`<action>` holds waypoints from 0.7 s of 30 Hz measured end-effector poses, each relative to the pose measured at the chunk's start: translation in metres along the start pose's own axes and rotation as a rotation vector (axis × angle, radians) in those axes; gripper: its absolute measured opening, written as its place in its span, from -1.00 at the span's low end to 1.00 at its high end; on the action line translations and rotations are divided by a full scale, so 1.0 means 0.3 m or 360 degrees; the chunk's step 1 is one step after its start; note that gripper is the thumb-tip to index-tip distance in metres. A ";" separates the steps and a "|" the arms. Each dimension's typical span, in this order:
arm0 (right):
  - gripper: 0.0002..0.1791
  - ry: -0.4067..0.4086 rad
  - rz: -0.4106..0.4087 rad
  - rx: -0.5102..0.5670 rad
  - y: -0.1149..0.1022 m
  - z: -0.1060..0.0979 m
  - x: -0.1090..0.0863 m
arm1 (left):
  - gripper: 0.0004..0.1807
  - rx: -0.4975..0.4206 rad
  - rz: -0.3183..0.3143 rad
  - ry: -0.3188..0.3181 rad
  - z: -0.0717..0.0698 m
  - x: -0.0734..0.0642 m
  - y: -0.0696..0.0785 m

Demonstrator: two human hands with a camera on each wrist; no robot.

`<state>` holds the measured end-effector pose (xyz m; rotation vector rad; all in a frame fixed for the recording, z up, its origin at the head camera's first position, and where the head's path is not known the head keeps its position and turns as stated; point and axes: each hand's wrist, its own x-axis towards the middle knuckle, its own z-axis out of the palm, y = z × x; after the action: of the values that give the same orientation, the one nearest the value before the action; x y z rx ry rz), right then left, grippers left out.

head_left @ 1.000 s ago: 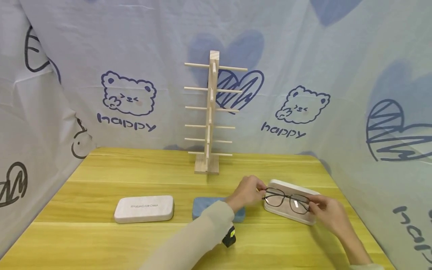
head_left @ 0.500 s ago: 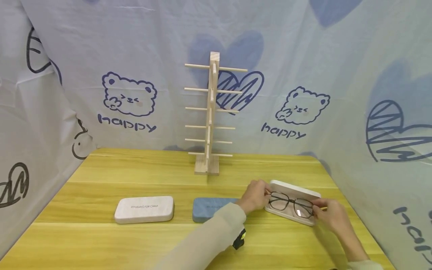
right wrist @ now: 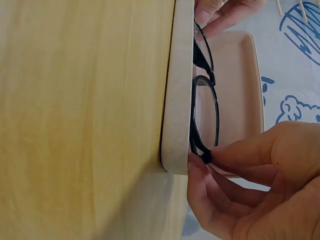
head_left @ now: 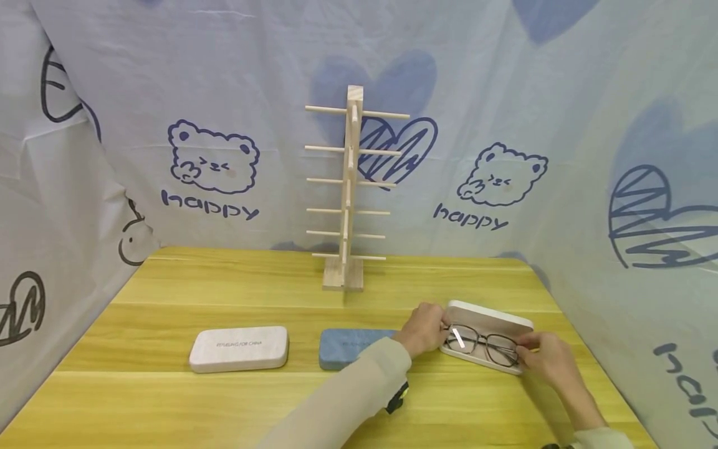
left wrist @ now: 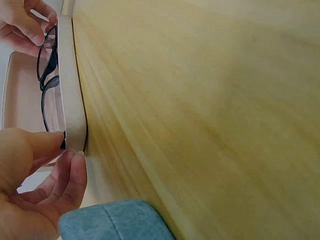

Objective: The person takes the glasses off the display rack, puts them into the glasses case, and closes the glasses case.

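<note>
A pair of dark-framed eyeglasses [head_left: 481, 338] sits low in an open, light eyeglass case [head_left: 493, 320] at the right of the table. My left hand [head_left: 422, 328] pinches the glasses at their left end; in the left wrist view the thumb [left wrist: 47, 143] is on the hinge corner and the other fingers reach the case's end wall [left wrist: 74, 100]. At the opposite end my right hand [head_left: 551, 358] pinches the right hinge corner [right wrist: 205, 156] between thumb and fingers. Folded temples show behind the lenses. The front wall hides the lower part of the frame in both wrist views.
Left of the open case lies a closed blue eyeglass case [head_left: 350, 347], partly covered by my left forearm. Farther left is a closed white case [head_left: 240, 348] with printed lettering. A wooden peg stand [head_left: 348, 187] rises at the back, before a patterned cloth [head_left: 280, 75].
Both hands have brought the glasses down and slightly right, from in front of the raised lid to inside the case's lower half. The other cases and the stand stay put.
</note>
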<state>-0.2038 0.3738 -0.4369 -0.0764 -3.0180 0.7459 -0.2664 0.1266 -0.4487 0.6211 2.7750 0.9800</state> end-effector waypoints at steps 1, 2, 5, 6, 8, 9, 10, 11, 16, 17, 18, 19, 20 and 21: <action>-0.80 0.0001 -0.0002 -0.0002 -0.001 0.000 0.000 | -0.83 0.0010 0.0001 -0.0002 0.001 0.000 -0.001; -0.80 0.0009 -0.0006 -0.0010 -0.001 0.001 0.001 | -0.83 0.0018 0.0003 -0.0004 0.001 -0.001 -0.002; -0.81 0.0053 -0.0034 -0.0036 0.000 0.005 0.001 | -0.81 0.0049 0.0001 0.0001 0.000 -0.002 -0.002; -0.82 0.0069 -0.0045 -0.0045 0.001 0.006 0.001 | -0.80 0.0054 -0.0001 -0.0001 0.000 -0.002 -0.002; -0.82 0.0091 -0.0063 -0.0058 0.005 0.007 0.001 | -0.77 0.0050 0.0006 -0.0001 -0.005 -0.001 -0.003; -0.82 0.0092 -0.0067 -0.0059 0.006 0.005 0.001 | -0.76 0.0050 0.0015 0.0004 -0.007 0.000 -0.005; -0.81 0.0089 -0.0071 -0.0062 0.006 0.000 0.001 | -0.76 0.0041 0.0027 0.0005 -0.010 0.001 -0.007; -0.80 0.0077 -0.0070 -0.0062 0.008 -0.005 0.003 | -0.77 0.0033 0.0040 0.0014 -0.015 0.003 -0.011; -0.66 -0.0080 0.0035 0.0109 0.020 -0.053 0.011 | -0.85 -0.0015 0.0082 0.0093 -0.052 0.016 -0.024; -0.61 -0.0121 0.0068 0.0173 0.023 -0.064 0.012 | -0.83 -0.0036 0.0077 0.0106 -0.062 0.019 -0.024; -0.55 -0.0152 0.0101 0.0233 0.027 -0.074 0.014 | -0.80 -0.0055 0.0063 0.0119 -0.071 0.022 -0.022; -0.50 -0.0173 0.0125 0.0289 0.030 -0.083 0.015 | -0.77 -0.0072 0.0051 0.0126 -0.080 0.025 -0.018; -0.44 -0.0190 0.0140 0.0341 0.033 -0.091 0.017 | -0.73 -0.0092 0.0034 0.0130 -0.088 0.028 -0.014; -0.38 -0.0204 0.0146 0.0371 0.035 -0.098 0.019 | -0.68 -0.0095 0.0020 0.0136 -0.096 0.030 -0.008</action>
<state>-0.2080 0.3969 -0.4157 -0.1676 -3.0363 1.1473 -0.2827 0.1123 -0.4275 0.6026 2.8063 1.1130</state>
